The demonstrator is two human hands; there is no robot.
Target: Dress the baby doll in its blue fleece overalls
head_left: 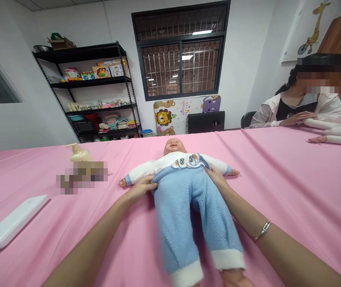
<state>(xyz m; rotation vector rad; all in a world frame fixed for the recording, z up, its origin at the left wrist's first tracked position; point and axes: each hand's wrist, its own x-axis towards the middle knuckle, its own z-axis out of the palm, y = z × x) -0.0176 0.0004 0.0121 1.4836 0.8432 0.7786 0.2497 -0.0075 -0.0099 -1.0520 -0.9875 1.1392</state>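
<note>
Left hand (pixel 142 187) and right hand (pixel 216 176) pinch blue trousers (pixel 175 213) at the waist, 1 pump bottle (pixel 81 154) and 1 white device (pixel 18 222) leftward.

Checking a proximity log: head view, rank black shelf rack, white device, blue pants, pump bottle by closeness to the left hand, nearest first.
1. Blue pants: touching the left hand.
2. Pump bottle: off to its left, on the table.
3. White device: farther left, nearer the camera.
4. Black shelf rack: back left, beyond the table.
</note>
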